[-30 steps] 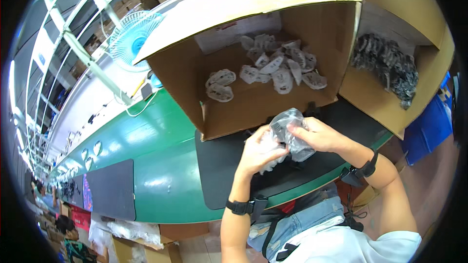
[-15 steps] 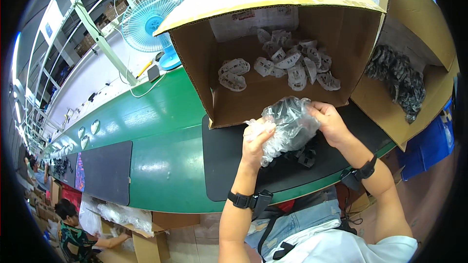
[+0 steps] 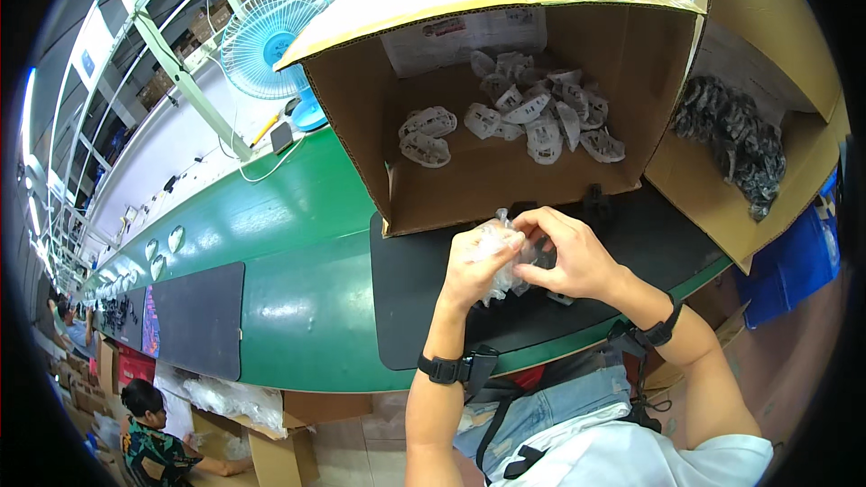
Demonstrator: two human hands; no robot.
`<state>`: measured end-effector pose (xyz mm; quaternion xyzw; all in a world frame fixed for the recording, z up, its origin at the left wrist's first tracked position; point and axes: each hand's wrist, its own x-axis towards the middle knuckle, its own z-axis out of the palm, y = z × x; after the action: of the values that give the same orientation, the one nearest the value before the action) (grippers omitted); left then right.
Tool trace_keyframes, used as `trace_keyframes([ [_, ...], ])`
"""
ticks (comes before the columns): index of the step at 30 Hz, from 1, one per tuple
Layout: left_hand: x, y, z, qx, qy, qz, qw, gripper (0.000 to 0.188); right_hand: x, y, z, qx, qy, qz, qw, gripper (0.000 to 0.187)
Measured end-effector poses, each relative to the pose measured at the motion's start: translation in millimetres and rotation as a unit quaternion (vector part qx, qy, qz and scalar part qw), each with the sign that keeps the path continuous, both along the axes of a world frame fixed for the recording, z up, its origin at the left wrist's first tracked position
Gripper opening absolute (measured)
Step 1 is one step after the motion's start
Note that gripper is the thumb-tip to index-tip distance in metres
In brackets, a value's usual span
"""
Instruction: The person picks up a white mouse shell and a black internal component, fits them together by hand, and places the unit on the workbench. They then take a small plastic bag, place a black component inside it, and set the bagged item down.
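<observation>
Above the black mat, my left hand (image 3: 476, 263) is closed round a bunched clear plastic bag (image 3: 499, 281). My right hand (image 3: 573, 255) comes in from the other side, its thumb and fingers bent in a ring with their tips at the same plastic. The bag is mostly hidden inside the two hands. Dark parts (image 3: 595, 205) lie on the mat behind my right hand, partly covered. Just beyond the hands, an open cardboard box (image 3: 451, 207) lies on its side, with several white, translucent wrapped pieces (image 3: 544, 138) inside.
A second carton (image 3: 690, 167) at the right holds black wrapped pieces (image 3: 735, 144). A blue fan (image 3: 275, 43) stands at the far left of the green bench (image 3: 298, 280). Another dark mat (image 3: 194, 320) lies to the left. A person (image 3: 153, 433) bends over cartons lower left.
The plastic bag was spread between both hands and is now bunched up small. My right hand has moved left and down, close to my left hand. The person lower left has shifted slightly right.
</observation>
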<state>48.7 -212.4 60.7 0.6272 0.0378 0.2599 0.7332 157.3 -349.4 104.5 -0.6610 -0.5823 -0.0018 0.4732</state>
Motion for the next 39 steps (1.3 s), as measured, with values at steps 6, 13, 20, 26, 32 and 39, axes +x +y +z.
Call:
trace_keyframes([
  [6,0,6,3,-0.016,-0.053,0.100,0.993,0.019,35,-4,19,-0.015,0.205,0.032,0.978,0.018],
  [13,-5,16,-2,-0.117,-0.105,0.151,0.976,0.015,55,5,44,-0.145,0.035,0.093,0.984,0.026],
  [20,1,14,0,-0.092,-0.069,0.162,0.980,0.018,67,2,44,-0.137,0.146,0.165,0.966,0.036],
  [26,3,13,-4,-0.102,-0.088,0.153,0.979,0.014,64,16,41,-0.105,-0.026,0.125,0.986,0.040],
  [32,-1,14,-1,-0.119,-0.079,0.162,0.977,0.015,57,22,61,-0.138,-0.133,0.149,0.970,0.048],
  [39,0,13,-3,-0.128,-0.094,0.168,0.973,0.017,57,35,73,-0.233,-0.243,0.097,0.937,0.052],
])
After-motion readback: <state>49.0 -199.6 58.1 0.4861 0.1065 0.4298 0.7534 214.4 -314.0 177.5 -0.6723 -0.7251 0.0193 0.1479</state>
